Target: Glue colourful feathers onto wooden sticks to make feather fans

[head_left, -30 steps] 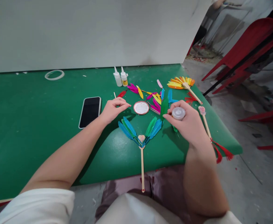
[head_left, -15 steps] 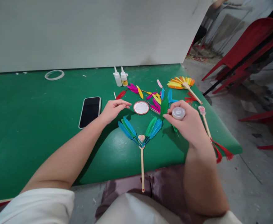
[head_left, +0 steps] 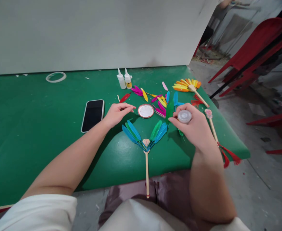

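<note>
My left hand (head_left: 120,113) hovers over the table, fingers stretched toward a round white disc (head_left: 146,111) with a reddish rim. Nothing shows in its grasp. My right hand (head_left: 192,123) is closed around a small container with a clear round lid (head_left: 184,116). By the right thumb tip stands a green feather (head_left: 169,110); whether it is pinched I cannot tell. Between my forearms lies a feather fan (head_left: 146,143) on a wooden stick, blue and green feathers spread to both sides of its heart-shaped centre.
Two glue bottles (head_left: 124,81) stand behind loose coloured feathers (head_left: 162,109). A phone (head_left: 93,115) lies left, a clear ring (head_left: 55,77) farther back. At right are a yellow-orange feather fan (head_left: 186,85) and a tasselled stick (head_left: 212,126) near the edge. A red chair (head_left: 258,48) stands beyond.
Both hands stay nearly in place. The left fingers shift very slightly; the container, fan and loose feathers look the same.
</note>
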{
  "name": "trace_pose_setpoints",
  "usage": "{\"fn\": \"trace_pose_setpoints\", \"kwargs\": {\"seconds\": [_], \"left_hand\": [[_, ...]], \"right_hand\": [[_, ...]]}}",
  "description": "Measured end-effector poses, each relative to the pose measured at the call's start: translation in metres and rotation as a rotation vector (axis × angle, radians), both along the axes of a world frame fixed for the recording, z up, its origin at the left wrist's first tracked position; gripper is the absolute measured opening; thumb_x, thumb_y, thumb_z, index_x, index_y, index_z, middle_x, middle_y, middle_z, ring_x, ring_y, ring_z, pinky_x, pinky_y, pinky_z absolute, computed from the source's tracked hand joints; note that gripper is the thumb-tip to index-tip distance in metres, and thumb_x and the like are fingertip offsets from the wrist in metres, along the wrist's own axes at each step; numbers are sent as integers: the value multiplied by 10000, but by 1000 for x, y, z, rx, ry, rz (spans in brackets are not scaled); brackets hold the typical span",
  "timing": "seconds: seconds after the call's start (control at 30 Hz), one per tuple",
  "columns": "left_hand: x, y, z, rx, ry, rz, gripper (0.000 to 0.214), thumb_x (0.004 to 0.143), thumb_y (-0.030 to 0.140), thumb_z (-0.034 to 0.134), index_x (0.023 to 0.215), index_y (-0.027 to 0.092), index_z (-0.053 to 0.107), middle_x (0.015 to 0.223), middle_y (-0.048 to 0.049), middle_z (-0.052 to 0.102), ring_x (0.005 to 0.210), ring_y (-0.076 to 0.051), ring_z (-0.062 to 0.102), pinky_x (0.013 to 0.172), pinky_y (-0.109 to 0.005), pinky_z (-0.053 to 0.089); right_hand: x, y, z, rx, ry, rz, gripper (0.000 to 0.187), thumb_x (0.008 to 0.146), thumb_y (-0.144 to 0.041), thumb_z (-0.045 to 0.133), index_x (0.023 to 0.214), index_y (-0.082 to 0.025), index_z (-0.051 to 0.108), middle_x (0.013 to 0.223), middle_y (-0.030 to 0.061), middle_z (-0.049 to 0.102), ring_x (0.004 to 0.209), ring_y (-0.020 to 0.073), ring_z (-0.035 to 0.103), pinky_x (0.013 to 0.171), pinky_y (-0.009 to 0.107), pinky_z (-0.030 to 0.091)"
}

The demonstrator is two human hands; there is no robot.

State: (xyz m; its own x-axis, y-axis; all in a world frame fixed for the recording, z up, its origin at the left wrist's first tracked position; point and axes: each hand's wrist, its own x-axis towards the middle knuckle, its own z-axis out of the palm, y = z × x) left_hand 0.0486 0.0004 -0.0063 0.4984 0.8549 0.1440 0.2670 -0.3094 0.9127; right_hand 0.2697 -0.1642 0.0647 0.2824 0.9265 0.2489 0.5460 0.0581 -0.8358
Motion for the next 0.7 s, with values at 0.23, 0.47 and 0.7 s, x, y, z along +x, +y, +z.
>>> {"fn": "trace_pose_setpoints", "kwargs": {"seconds": [0.23, 0.47, 0.7], "left_hand": [[0, 1, -2, -8, -51, 26, 256, 746, 406, 609, 786, 174, 710, 732, -30, 684, 736, -151, 611, 746, -283, 464], [-1, -2, 2, 117, -22, 97, 305, 713, 394, 635, 513, 174, 568, 528, 22, 539, 544, -103, 473, 581, -248, 374], [1, -2, 3, 51, -25, 95, 482, 825, 468, 474, 439, 180, 465, 448, 13, 454, 477, -102, 417, 539, -258, 334]], "right_hand": [[0, 0, 0, -2, 0, -4, 165, 708, -261, 642, 770, -219, 496, 750, -21, 569, 671, 129, 539, 620, 262, 438], [-1, 0, 1, -2, 3, 4, 164, 706, -250, 645, 766, -221, 495, 739, -25, 569, 658, 126, 538, 612, 259, 439], [0, 0, 0, 0, 5, 4, 165, 706, -254, 644, 768, -223, 495, 747, -22, 569, 667, 131, 541, 613, 262, 444]]}}
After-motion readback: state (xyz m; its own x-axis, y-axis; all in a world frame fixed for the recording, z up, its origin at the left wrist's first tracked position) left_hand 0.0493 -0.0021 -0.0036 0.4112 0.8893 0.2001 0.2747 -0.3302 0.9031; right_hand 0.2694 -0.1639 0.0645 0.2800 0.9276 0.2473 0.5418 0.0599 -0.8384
